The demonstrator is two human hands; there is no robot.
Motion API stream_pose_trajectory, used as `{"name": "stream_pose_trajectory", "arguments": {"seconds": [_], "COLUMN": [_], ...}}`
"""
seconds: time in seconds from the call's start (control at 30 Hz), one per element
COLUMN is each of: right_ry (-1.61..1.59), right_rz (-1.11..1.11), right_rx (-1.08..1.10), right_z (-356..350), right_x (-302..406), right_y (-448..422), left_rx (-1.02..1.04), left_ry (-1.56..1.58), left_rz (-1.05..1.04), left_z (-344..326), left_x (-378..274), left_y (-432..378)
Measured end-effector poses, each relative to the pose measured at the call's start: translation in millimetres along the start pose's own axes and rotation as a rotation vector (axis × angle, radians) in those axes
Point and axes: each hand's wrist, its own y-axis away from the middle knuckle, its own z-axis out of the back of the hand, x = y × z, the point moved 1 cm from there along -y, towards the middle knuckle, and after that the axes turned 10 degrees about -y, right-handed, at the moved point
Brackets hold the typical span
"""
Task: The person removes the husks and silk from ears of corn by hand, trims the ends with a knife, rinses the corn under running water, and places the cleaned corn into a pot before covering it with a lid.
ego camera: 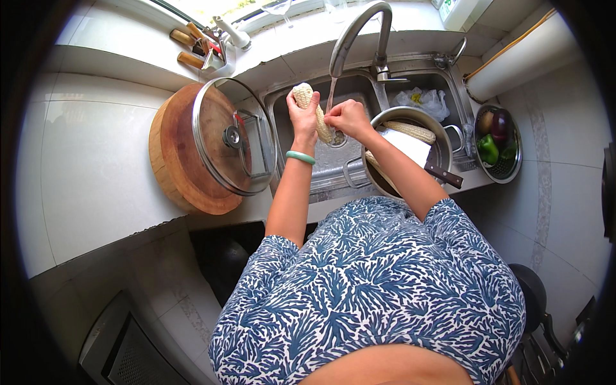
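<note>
My left hand (304,115), with a green bangle at its wrist, is closed around a white corn cob (321,118) above the left sink basin (317,166). The fingertips of my right hand (349,118) are pinched close to the cob's lower part; whether they hold anything is too small to tell. Water runs from the curved faucet (339,45) just beside the cob. To the right, a metal pot (447,134) sits over the sink with more corn cobs (409,131) in it. A cleaver (406,147) with a dark handle lies across the pot.
A glass lid (196,130) leans on a round wooden chopping block (168,149) at left. Knives (190,59) stand in a holder behind it. A plastic bag (428,103) lies in the right basin. At far right, a metal colander (510,168) holds an eggplant and green pepper.
</note>
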Motion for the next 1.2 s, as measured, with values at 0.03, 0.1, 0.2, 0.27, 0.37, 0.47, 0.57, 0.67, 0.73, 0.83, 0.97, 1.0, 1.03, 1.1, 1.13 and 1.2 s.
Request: {"name": "stream_pose_trajectory", "arguments": {"seconds": [0.03, 0.1, 0.2, 0.27, 0.37, 0.47, 0.57, 0.67, 0.73, 0.83, 0.97, 1.0, 1.03, 1.1, 1.13, 1.2], "right_ry": [0.205, 0.248, 0.348, 0.406, 0.420, 0.199, -0.051, -0.197, -0.247, -0.291, -0.053, 0.037, 0.128, -0.014, -0.023, -0.052], "right_rz": [0.141, 0.169, 0.201, 0.206, 0.211, 0.137, 0.079, -0.016, -0.009, 0.019, 0.086, 0.111, 0.136, 0.056, 0.131, 0.186], "right_rx": [-0.016, -0.029, -0.041, -0.040, -0.057, 0.017, 0.019, -0.040, -0.048, -0.052, -0.050, -0.068, -0.086, -0.028, -0.076, -0.157], "right_z": [0.1, -2.0, -5.3, -8.1, -10.4, -8.4, -9.1, -9.5, -6.0, -1.1, -3.0, -4.6, -6.1, -7.6, -9.6, -14.0], "right_x": [2.0, -0.3, -1.1, 0.1, -0.1, -3.2, -18.0, -14.0, -12.2, -10.1, -15.2, -12.2, -9.3, -6.2, -4.2, -4.0], "right_y": [0.1, -3.1, -7.0, -9.2, -11.3, -11.7, -18.7, -22.2, -25.5, -27.3, -22.0, -19.6, -16.8, -9.5, -6.3, -3.8], "left_rx": [-0.009, -0.017, -0.011, -0.002, -0.016, 0.020, 0.054, 0.053, 0.033, 0.006, -0.077, -0.067, -0.057, -0.059, -0.060, -0.062], "left_ry": [-0.031, -0.063, -0.073, -0.070, -0.043, -0.010, 0.015, -0.048, -0.022, 0.017, 0.037, 0.117, 0.198, 0.188, 0.178, 0.116], "left_rz": [-0.001, -0.003, -0.038, -0.013, 0.001, 0.018, 0.003, -0.044, -0.034, -0.018, 0.008, 0.050, 0.092, 0.081, 0.070, 0.026], "left_z": [-1.3, -1.5, -0.5, -0.4, 3.7, 6.6, 2.6, 9.6, 10.1, 10.6, 11.5, 12.5, 12.9, 12.7, 12.5, 9.9], "left_x": [-0.5, -0.9, -0.2, 0.1, -1.1, -5.5, -10.4, -3.0, -4.2, -7.7, -7.3, -7.7, -7.5, -7.5, -7.5, -7.1], "left_y": [1.7, 2.2, -0.4, -2.6, -4.8, -4.6, -1.8, -4.2, -2.8, -2.3, -8.3, -9.7, -10.1, -9.8, -9.4, -7.2]}}
